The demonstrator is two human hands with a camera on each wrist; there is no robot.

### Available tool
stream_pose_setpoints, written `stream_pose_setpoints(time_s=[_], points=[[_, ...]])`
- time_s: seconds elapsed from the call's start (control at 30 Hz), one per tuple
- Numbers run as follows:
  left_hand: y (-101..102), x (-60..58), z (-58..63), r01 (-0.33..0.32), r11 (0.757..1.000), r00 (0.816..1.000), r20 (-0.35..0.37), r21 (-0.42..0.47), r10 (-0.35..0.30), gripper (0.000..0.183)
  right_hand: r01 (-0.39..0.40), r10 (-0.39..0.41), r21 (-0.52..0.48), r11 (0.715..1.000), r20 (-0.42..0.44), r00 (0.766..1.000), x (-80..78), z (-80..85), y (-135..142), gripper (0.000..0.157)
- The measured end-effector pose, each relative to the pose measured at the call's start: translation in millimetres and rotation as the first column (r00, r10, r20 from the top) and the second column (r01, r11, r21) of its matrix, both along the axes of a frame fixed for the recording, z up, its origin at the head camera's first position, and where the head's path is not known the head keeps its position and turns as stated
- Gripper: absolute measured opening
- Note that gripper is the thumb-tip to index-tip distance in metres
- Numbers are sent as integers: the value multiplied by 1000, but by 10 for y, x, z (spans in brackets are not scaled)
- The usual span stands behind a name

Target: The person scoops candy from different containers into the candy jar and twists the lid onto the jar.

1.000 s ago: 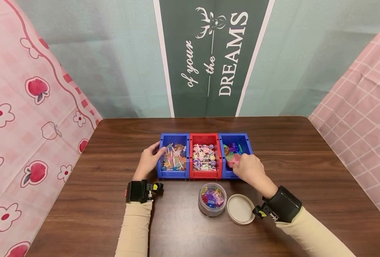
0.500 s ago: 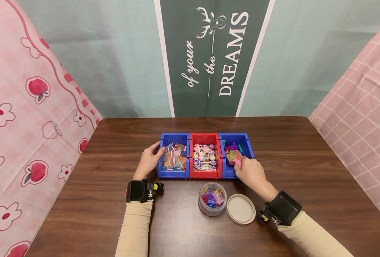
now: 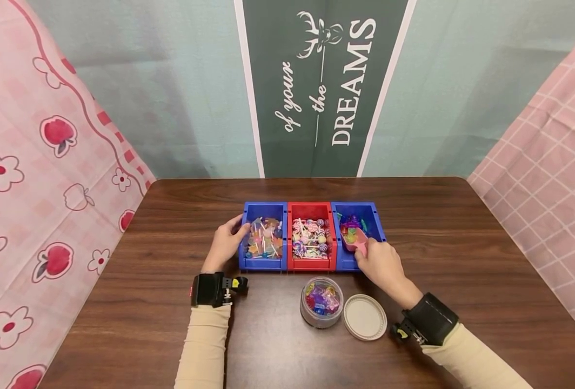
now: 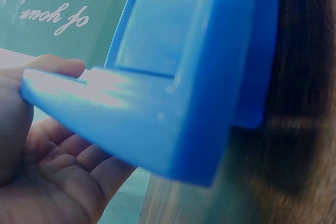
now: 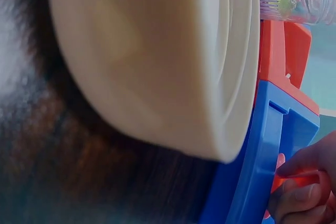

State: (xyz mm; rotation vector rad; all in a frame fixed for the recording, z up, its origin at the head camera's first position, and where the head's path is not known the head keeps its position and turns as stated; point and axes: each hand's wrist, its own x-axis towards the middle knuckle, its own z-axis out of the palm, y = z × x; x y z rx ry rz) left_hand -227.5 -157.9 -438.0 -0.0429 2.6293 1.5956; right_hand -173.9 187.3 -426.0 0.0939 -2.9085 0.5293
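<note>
Right hand (image 3: 380, 265): grasping the handle of the scoop, fingers curled round it, over the front of the right bin.
Scoop (image 3: 359, 242): just ahead and left of the right hand, its handle in the fingers and its bowl inside the right bin; pink, smooth, with yellow and green pieces in it.
Right bin (image 3: 347, 264): under and ahead of the right hand; blue plastic, straight-walled, with a low front.
Gem pieces (image 3: 349, 220): beyond the scoop from the right hand; shiny, see-through, in purple, blue and green.
Left hand (image 3: 225, 246): gripping the side wall of the left bin, thumb at the rim and fingers along the outside.
Left bin (image 3: 263, 264): right of the left hand and touching it; glossy blue plastic, holding clear and amber bits among thin sticks.
Middle bin (image 3: 312, 264): between the two hands, touching both blue bins; red plastic, filled with small striped lollipops, round and swirled.
Jar (image 3: 321, 321): left of the right hand and nearer the body; clear, round, lidless, with colourful glassy pieces inside.
Lid (image 3: 365, 317): on the body side of the right hand, just beside the jar; flat, round, cream, with a ridged rim.
Table (image 3: 136, 270): beneath both hands; dark brown wood grain with a soft sheen.
</note>
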Motion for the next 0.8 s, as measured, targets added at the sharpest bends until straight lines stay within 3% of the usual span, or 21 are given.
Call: stream_pose_setpoints(time_s=[0.8], points=[[-7,-15,-23,-11,1000,1000,9,9,11,51,-27,20,-66,997,-96,995,115,-106,99,18]])
